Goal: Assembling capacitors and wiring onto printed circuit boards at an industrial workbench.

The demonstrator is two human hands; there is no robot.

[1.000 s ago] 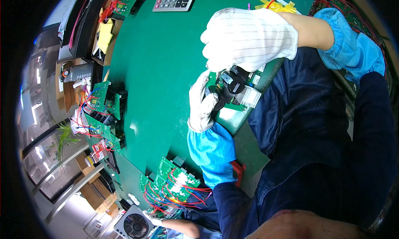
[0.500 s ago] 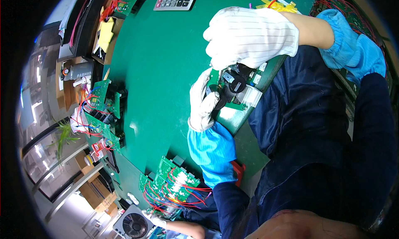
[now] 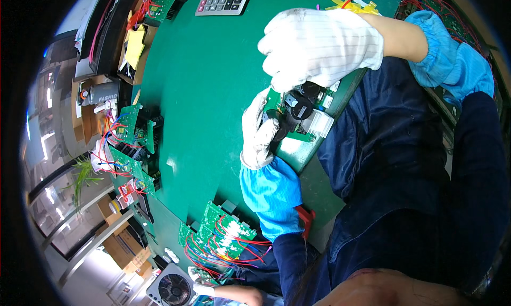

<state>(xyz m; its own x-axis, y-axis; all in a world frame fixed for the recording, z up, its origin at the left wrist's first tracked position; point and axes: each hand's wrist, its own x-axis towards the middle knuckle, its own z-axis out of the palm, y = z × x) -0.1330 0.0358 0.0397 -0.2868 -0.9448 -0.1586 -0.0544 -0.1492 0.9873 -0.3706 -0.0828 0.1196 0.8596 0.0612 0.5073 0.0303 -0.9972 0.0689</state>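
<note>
A green circuit board (image 3: 303, 134) with black cylindrical parts and a pale finned block lies near the table's edge. My left hand (image 3: 257, 129), in a white glove, grips the board's left side, the thumb against a black part and the fingers along the edge. Over the board's far end is my right hand (image 3: 319, 49), in a striped white glove, its fingers curled in. The back of that hand covers its fingertips, so whatever it may hold is hidden.
Wired circuit boards (image 3: 226, 231) rest on the green table (image 3: 207, 93), with more boards (image 3: 130, 127) along its left side. A calculator (image 3: 223, 0) and yellow pieces (image 3: 357, 6) lie at the far side. Beside a fan (image 3: 173, 289), a co-worker's gloved hand (image 3: 201, 280) shows.
My right hand has shifted very slightly to the left over the board. My left hand keeps its grip with hardly any movement. The co-worker's hand has moved a little.
</note>
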